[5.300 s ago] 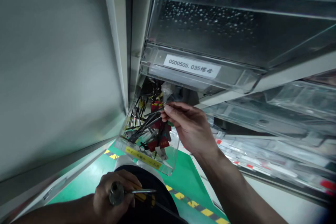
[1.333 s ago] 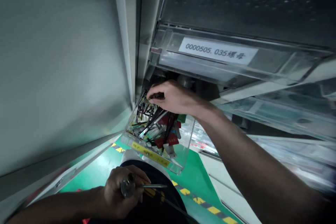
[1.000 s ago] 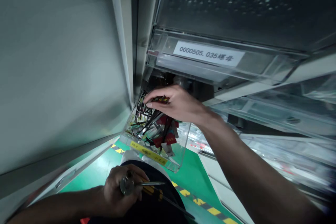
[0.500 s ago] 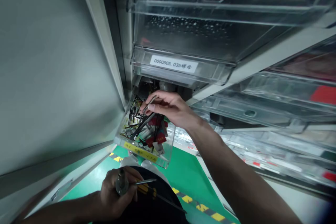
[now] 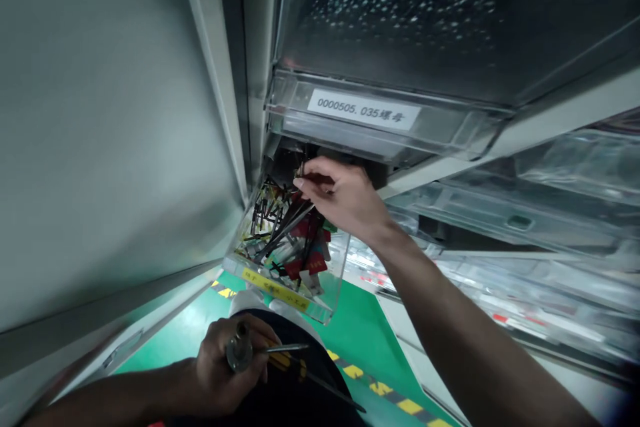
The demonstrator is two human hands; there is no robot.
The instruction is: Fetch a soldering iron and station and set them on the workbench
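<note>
A clear plastic drawer (image 5: 327,280) is pulled out of a cabinet and holds several thin dark bits and red-tagged pieces (image 5: 285,233). My right hand (image 5: 345,197) reaches into its back part with thumb and fingers pinched on a thin dark bit (image 5: 313,178). Low in the picture, my left hand (image 5: 227,370) is closed around a round metal tool head (image 5: 239,352) with a slim shaft pointing right, together with a yellow-and-black handled screwdriver (image 5: 300,368).
Above sits another clear drawer with a white label (image 5: 363,110) reading 0000505.035. More clear drawers (image 5: 525,213) run to the right. A grey cabinet wall (image 5: 110,133) fills the left. Below lies green floor (image 5: 360,333) with yellow-black tape (image 5: 385,393).
My right hand has moved up and back into the rear of the drawer, still pinching a thin piece. The camera has shifted slightly. My left hand keeps its hold on the tools.
</note>
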